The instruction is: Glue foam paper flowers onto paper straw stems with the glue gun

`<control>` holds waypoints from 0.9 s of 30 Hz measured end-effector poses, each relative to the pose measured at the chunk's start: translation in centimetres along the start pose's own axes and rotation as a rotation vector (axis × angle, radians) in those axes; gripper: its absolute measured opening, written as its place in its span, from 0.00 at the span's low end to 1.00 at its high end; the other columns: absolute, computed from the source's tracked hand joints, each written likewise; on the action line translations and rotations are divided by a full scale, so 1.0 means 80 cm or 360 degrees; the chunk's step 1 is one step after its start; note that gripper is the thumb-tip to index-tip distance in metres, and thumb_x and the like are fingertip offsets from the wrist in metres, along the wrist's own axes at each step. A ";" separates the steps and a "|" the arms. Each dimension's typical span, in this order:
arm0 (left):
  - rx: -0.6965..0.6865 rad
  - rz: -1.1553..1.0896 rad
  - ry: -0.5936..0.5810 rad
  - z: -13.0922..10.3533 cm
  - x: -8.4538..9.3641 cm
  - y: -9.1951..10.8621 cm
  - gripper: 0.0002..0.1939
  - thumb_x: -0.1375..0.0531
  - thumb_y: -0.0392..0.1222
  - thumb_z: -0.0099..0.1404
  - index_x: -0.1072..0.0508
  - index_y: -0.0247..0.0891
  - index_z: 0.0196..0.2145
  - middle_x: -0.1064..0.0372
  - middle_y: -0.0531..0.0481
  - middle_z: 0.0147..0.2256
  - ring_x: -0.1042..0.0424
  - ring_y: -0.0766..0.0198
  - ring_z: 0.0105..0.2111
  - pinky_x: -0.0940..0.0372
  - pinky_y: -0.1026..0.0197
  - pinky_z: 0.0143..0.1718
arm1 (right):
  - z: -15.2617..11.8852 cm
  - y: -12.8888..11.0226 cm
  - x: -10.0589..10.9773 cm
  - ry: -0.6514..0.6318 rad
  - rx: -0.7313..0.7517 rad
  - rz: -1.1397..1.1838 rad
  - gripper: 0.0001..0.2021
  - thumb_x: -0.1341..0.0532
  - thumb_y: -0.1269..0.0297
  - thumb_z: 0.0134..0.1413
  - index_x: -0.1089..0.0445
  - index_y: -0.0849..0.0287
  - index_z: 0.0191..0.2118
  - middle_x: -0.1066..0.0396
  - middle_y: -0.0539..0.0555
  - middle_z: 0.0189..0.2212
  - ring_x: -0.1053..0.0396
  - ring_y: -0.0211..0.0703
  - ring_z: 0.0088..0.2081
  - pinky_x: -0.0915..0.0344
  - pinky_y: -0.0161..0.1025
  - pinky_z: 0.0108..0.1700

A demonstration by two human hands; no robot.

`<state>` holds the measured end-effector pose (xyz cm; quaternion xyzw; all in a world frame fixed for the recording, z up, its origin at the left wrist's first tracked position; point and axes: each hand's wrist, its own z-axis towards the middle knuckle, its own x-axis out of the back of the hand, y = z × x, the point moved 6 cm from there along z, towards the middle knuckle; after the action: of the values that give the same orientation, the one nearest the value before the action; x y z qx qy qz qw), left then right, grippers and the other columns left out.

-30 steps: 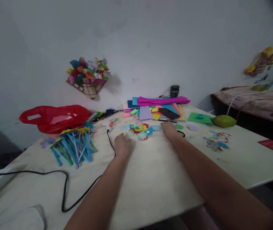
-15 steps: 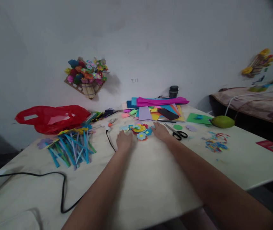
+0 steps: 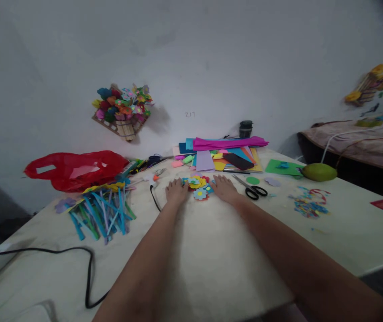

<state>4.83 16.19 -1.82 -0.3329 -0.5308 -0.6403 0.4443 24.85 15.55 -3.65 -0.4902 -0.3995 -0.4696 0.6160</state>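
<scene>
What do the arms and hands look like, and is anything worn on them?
The left hand and right hand are human, without gloves. The left arm and right arm show no sleeve, watch or bracelet. The fingers are too blurred to rule out rings.

Head camera: my only view, looking forward and slightly down from the wearer's head, at the table's near side.
Wall (image 3: 208,67): I face it nearly square on; it fills the upper part.
Table (image 3: 225,268): I see its top at a low slant, near edge at bottom.
Forearms (image 3: 144,264): closest to my lens, entering from below.
Paper flowers (image 3: 200,193): farther out, around mid-frame, between left hand (image 3: 177,191) and right hand (image 3: 225,188).
</scene>
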 end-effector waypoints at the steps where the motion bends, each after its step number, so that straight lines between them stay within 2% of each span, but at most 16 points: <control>1: -0.0045 0.0000 0.0003 -0.001 0.000 0.004 0.28 0.57 0.54 0.60 0.42 0.38 0.53 0.47 0.41 0.55 0.50 0.51 0.55 0.54 0.49 0.52 | -0.001 -0.004 0.000 -0.0001 0.0025 0.0013 0.27 0.59 0.54 0.58 0.51 0.66 0.58 0.51 0.65 0.57 0.56 0.54 0.58 0.58 0.49 0.55; 5: -0.0269 -0.0128 -0.0020 -0.012 0.003 0.024 0.23 0.56 0.51 0.61 0.38 0.40 0.50 0.36 0.44 0.48 0.38 0.58 0.48 0.45 0.59 0.46 | -0.007 -0.030 0.004 0.0019 0.0167 0.0100 0.25 0.58 0.55 0.58 0.49 0.62 0.57 0.47 0.60 0.56 0.52 0.50 0.57 0.55 0.46 0.55; 9: -0.0185 -0.0303 0.0099 -0.024 0.016 0.029 0.23 0.54 0.51 0.60 0.36 0.39 0.49 0.34 0.45 0.46 0.35 0.59 0.45 0.42 0.61 0.42 | -0.017 -0.059 0.018 0.0027 0.0231 0.0322 0.23 0.58 0.57 0.58 0.44 0.62 0.55 0.40 0.58 0.52 0.43 0.44 0.52 0.48 0.38 0.51; 13: 0.0011 -0.0389 0.0235 -0.029 0.029 0.021 0.22 0.55 0.51 0.60 0.34 0.39 0.47 0.32 0.45 0.44 0.34 0.58 0.44 0.41 0.60 0.42 | -0.017 -0.051 0.037 0.0193 -0.0041 0.0344 0.20 0.57 0.58 0.57 0.35 0.59 0.47 0.35 0.57 0.46 0.39 0.44 0.48 0.46 0.38 0.48; 16: 0.0155 -0.0255 0.0288 -0.025 0.029 0.009 0.23 0.55 0.50 0.60 0.36 0.36 0.49 0.34 0.42 0.46 0.38 0.55 0.48 0.44 0.57 0.46 | -0.008 -0.030 0.033 0.0227 -0.0193 0.0320 0.21 0.55 0.57 0.56 0.36 0.60 0.48 0.41 0.57 0.52 0.43 0.46 0.52 0.48 0.40 0.51; 18: 0.0153 -0.0132 0.0256 -0.020 0.024 0.006 0.25 0.55 0.50 0.60 0.37 0.34 0.50 0.37 0.40 0.49 0.44 0.53 0.53 0.49 0.53 0.50 | -0.002 -0.021 0.022 0.0154 -0.0202 0.0311 0.23 0.55 0.55 0.55 0.39 0.62 0.51 0.46 0.58 0.56 0.49 0.47 0.55 0.52 0.42 0.53; 21: 0.0087 -0.0087 0.0121 -0.018 0.010 0.008 0.27 0.56 0.52 0.61 0.40 0.35 0.52 0.41 0.41 0.52 0.48 0.52 0.55 0.55 0.50 0.53 | 0.001 -0.027 0.009 0.0041 -0.0078 0.0307 0.25 0.56 0.55 0.56 0.45 0.63 0.55 0.45 0.58 0.55 0.50 0.47 0.56 0.54 0.44 0.55; 24: -0.0023 -0.0232 0.0116 -0.023 0.006 0.017 0.27 0.57 0.53 0.61 0.42 0.36 0.53 0.39 0.41 0.51 0.43 0.54 0.52 0.51 0.53 0.52 | -0.006 -0.047 0.011 0.0020 0.0108 0.0433 0.23 0.57 0.57 0.57 0.45 0.60 0.55 0.40 0.56 0.52 0.43 0.44 0.52 0.49 0.39 0.52; 27: 0.0025 -0.0490 0.0200 -0.027 0.009 0.017 0.26 0.57 0.51 0.61 0.42 0.36 0.53 0.37 0.42 0.49 0.38 0.57 0.48 0.45 0.57 0.48 | -0.011 -0.046 0.021 0.0133 -0.0007 0.0509 0.21 0.58 0.57 0.57 0.38 0.57 0.50 0.35 0.54 0.47 0.38 0.43 0.47 0.45 0.36 0.48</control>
<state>5.89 13.84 -1.10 -0.2036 -0.5517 -0.7162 0.3758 21.72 14.11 -1.37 -0.5291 -0.2894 -0.3863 0.6979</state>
